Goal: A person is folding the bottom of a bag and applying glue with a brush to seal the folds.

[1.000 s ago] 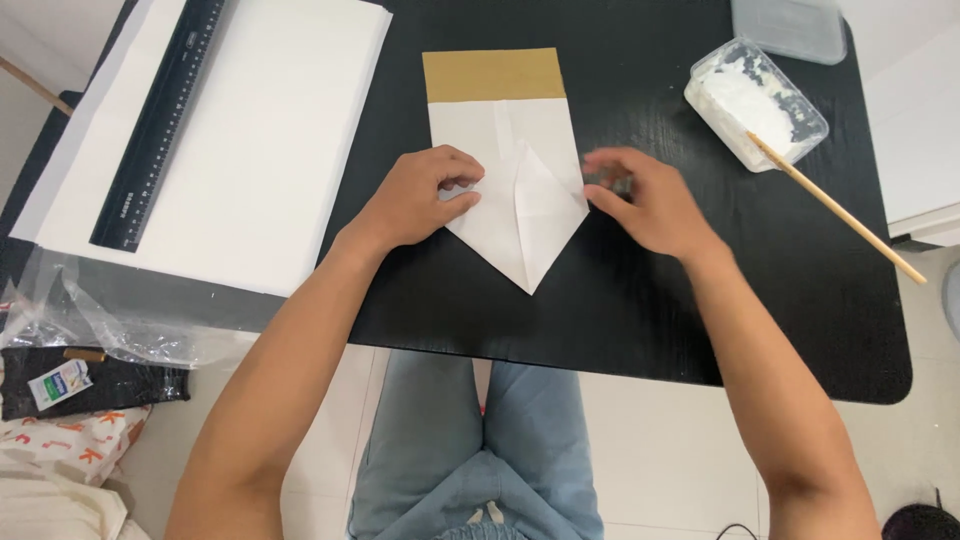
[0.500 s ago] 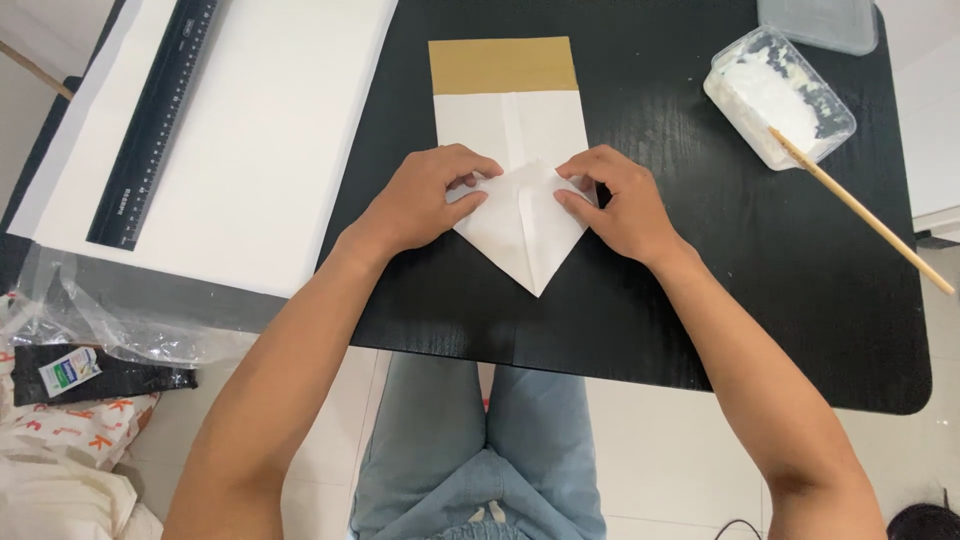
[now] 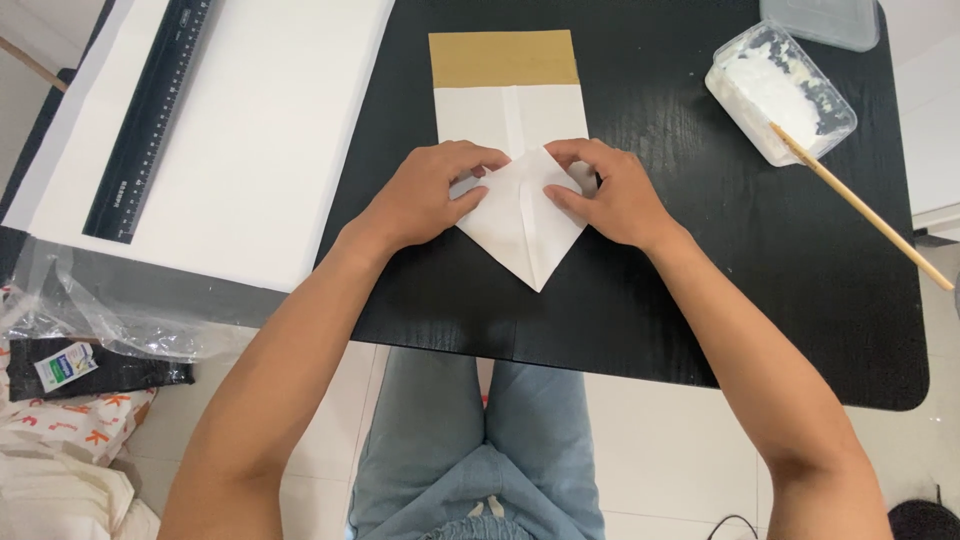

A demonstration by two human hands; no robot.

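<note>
Two hands (image 3: pixel 520 195) on folded paper (image 3: pixel 522 230), table edge (image 3: pixel 640 365) near

Stuff sitting around your black table (image 3: pixel 700 300)

You've got a big white sheet (image 3: pixel 250 150) on the far left with a black ruler (image 3: pixel 150 115) lying on it, and crinkled clear plastic (image 3: pixel 90 310) at its near edge. Far right there's a clear tub of white paste (image 3: pixel 775 90) with a wooden stick (image 3: pixel 860 205) leaning out, plus a clear lid (image 3: pixel 820 18) just behind it.
</note>
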